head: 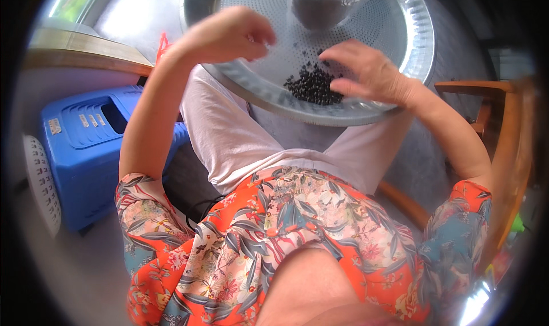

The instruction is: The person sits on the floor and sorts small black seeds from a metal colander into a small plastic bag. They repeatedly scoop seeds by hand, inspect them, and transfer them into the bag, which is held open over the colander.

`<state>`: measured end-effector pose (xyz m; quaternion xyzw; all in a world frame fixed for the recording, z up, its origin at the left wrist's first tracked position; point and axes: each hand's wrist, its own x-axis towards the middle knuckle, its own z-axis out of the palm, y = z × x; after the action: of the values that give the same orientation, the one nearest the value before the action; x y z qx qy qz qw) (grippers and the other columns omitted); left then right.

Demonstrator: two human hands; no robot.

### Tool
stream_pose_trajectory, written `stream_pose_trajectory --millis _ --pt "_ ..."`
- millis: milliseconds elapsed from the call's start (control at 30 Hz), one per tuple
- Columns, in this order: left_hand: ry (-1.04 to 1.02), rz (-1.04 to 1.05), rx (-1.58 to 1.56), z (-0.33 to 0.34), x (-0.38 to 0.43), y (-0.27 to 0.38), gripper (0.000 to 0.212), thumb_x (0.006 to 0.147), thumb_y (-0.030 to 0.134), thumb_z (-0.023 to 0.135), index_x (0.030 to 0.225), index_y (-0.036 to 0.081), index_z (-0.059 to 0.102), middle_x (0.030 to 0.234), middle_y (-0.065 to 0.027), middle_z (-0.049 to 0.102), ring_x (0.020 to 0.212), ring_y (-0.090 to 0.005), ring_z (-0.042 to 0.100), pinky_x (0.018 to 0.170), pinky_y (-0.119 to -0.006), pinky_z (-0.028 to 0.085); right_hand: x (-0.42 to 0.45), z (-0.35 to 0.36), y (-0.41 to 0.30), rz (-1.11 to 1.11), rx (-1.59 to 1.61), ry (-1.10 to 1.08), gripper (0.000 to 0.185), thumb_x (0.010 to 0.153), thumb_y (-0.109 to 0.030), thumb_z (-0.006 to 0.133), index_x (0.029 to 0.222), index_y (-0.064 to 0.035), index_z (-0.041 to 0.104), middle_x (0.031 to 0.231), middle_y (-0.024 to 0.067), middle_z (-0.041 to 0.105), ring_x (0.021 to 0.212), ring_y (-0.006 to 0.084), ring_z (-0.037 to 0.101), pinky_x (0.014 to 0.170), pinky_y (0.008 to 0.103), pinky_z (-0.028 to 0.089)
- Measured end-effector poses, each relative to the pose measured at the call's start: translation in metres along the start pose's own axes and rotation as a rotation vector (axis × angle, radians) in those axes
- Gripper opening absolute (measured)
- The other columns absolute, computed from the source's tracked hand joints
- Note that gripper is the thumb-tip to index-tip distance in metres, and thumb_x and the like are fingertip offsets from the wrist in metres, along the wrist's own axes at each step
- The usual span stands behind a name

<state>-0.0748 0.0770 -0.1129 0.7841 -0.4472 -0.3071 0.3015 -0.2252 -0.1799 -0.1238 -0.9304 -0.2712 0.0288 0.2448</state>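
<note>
A large round metal tray with a perforated middle (261,79) rests across my knees. Small dark beans or berries (314,85) lie heaped at its near side, and a clear plastic bag of dark contents (319,6) sits on its far part. My left hand (240,34) is above the tray's left side, slightly blurred, with fingers curled; whether it holds anything small cannot be told. My right hand (369,73) hovers at the right edge of the heap, thumb and fingers apart, with nothing seen between them.
To the left stand a blue plastic bin with an opening (85,154) and a white perforated plastic piece (42,184). A wooden ledge (85,53) runs above them, beside a red plastic item (162,47). On the right is a wooden chair (510,124).
</note>
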Motion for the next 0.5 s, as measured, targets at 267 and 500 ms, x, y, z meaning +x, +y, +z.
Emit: stream_pose_trajectory --millis 267,500 --pt "0.415 0.518 -0.282 -0.085 0.024 0.03 0.046 0.087 0.028 0.069 0.126 0.005 0.059 0.122 -0.0101 0.062 0.114 -0.0194 0.057 0.095 -0.033 0.045 0.014 0.027 -0.006 -0.462 -0.159 -0.183 0.047 0.082 -0.029 0.066 0.127 -0.0209 0.054 0.139 0.0038 0.045 0.13 0.0232 0.041 0.1 0.042 0.03" --pt "-0.058 0.675 -0.409 -0.073 0.093 0.089 0.068 0.072 0.038 0.077 0.129 0.006 0.058 0.132 -0.0125 0.056 0.124 -0.0246 0.051 0.103 -0.041 0.039 0.011 0.034 -0.03 -0.532 -0.278 0.003 0.026 0.086 -0.026 0.056 0.109 -0.0162 0.061 0.124 -0.0008 0.056 0.118 0.0169 0.048 0.093 0.0362 0.033"
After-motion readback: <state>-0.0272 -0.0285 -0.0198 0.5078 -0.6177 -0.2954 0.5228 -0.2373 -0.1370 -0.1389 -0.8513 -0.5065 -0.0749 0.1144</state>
